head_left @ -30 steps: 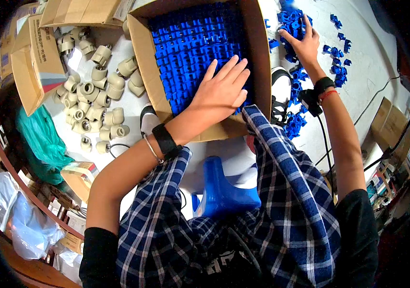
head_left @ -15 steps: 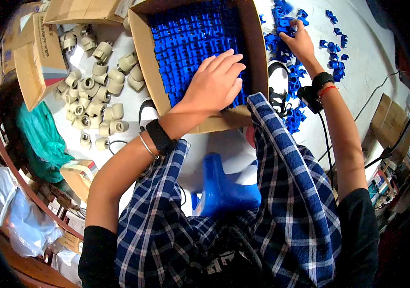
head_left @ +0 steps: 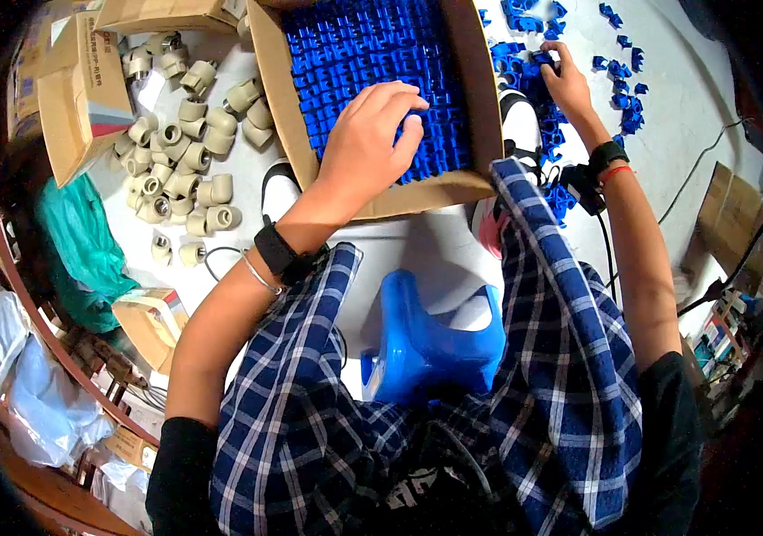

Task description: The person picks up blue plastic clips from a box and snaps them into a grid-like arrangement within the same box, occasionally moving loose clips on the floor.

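I see the left hand point(head_left: 363, 138) curled now, baring more boxed blue clips point(head_left: 354, 54); right hand point(head_left: 567, 87) bent at loose blue clips point(head_left: 511, 68) (can't tell either grip).

left of the right knee point(head_left: 513, 183), the left grip point(head_left: 368, 134) arches palm down, fingers curled, forearm point(head_left: 231, 299) slanting inward; beyond that knee, to its right, the right grip point(head_left: 569, 85) bends its fingers.

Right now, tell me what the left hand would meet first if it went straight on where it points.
Probably the blue plastic clips in the cardboard box, just ahead of the left hand; whether it touches them is unclear.
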Action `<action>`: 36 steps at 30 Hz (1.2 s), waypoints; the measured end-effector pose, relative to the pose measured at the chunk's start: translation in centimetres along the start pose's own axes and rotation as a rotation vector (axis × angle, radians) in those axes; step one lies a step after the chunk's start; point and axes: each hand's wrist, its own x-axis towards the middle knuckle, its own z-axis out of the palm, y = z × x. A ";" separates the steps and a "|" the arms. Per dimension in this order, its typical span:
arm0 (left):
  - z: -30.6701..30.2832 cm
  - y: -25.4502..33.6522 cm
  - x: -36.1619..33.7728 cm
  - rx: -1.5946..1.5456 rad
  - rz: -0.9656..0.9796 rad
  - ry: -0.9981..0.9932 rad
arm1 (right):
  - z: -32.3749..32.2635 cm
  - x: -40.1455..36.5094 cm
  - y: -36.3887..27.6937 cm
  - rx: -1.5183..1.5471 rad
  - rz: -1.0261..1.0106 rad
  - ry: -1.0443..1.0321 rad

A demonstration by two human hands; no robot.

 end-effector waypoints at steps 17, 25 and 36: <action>1.3 -0.5 -1.3 -0.053 -0.170 -0.079 | 0.9 -1.3 -2.8 -0.290 -0.025 -0.063; 0.4 -1.2 0.2 -0.099 -0.236 0.008 | 0.7 -1.4 -1.8 -0.200 -0.038 -0.059; -1.7 -0.2 0.7 -1.219 -1.011 -0.358 | -2.1 -3.7 -6.5 0.189 -0.309 0.391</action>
